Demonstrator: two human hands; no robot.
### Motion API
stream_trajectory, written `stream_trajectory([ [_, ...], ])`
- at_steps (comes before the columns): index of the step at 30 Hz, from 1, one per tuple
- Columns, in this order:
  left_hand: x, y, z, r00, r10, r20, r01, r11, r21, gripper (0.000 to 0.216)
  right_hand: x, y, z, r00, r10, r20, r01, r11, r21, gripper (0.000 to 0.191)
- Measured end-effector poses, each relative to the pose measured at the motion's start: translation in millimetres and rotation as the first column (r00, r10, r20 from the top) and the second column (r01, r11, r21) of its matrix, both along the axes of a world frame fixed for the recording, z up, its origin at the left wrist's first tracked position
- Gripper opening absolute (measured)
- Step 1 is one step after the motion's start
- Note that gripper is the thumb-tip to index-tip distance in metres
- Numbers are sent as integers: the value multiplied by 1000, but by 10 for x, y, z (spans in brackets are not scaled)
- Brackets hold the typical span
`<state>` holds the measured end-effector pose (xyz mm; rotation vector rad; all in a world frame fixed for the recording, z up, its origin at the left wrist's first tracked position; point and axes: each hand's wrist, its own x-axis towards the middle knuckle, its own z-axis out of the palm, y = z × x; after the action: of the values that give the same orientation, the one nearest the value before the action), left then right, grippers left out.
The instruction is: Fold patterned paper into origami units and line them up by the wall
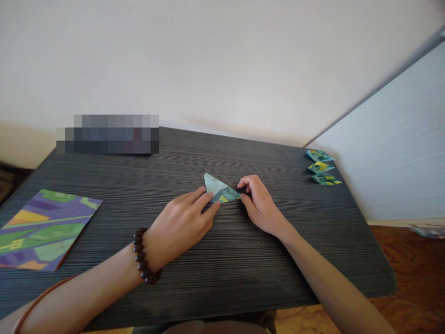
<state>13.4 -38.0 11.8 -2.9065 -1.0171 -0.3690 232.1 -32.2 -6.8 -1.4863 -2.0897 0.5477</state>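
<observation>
A folded piece of printed paper, pale green with a yellow patch, lies roughly triangular at the middle of the table. My left hand, wearing a dark bead bracelet, holds its left and lower edge, with fingertips on the paper and the thumb along the near side. At the paper's right point, my right hand pinches the tip between thumb and fingers. The underside of the folds is hidden.
Three small folded paper pieces stand in a row at the table's right edge. Colourful printed sheets lie at the left. A blurred-out object sits at the back left of the dark table, against the wall.
</observation>
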Motion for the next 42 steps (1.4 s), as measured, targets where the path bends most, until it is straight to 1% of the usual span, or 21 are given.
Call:
stream_trajectory([
  [2,2,-2,0,1000,6,-9,-6,1000,-11,25,-45,-7,-19,998,-31,49,29,999,33,11],
  [5,20,-11,-2,999,10,-46,-11,999,-31,26,-97,-10,-31,988,-52,142,43,997,68,15],
  [8,53,-22,-1,997,13,-78,-15,1000,-23,30,-118,-13,-21,981,-58,183,47,997,67,16],
  [12,71,-31,11,996,16,-91,-17,1000,-9,31,-116,-17,-5,980,-58,191,48,997,57,16],
  [18,0,3,21,998,-9,-61,7,999,-32,24,-115,-16,-18,982,-60,181,52,997,49,16],
  [24,-20,-16,37,998,-35,-57,37,999,21,22,-107,-6,-29,982,-66,176,59,997,46,18],
  [27,-24,-17,38,998,-46,-42,47,999,19,20,-99,-1,-25,985,-64,162,57,997,51,22],
  [31,-34,78,3,1000,8,-9,-9,999,-41,19,-86,-5,-35,988,-38,151,27,997,71,27],
  [33,-35,151,-28,995,84,52,-81,996,-46,21,-79,-7,-46,990,-19,142,8,997,79,27],
  [36,-30,232,-78,979,182,91,-177,983,-54,42,-73,-8,-56,991,10,132,-22,996,88,28],
  [38,-25,251,-105,978,189,85,-184,981,-68,48,-75,-9,-54,992,20,123,-31,995,91,28],
  [42,-14,239,-131,985,140,96,-129,985,-118,41,-86,-9,-44,996,29,88,-38,994,98,27],
])
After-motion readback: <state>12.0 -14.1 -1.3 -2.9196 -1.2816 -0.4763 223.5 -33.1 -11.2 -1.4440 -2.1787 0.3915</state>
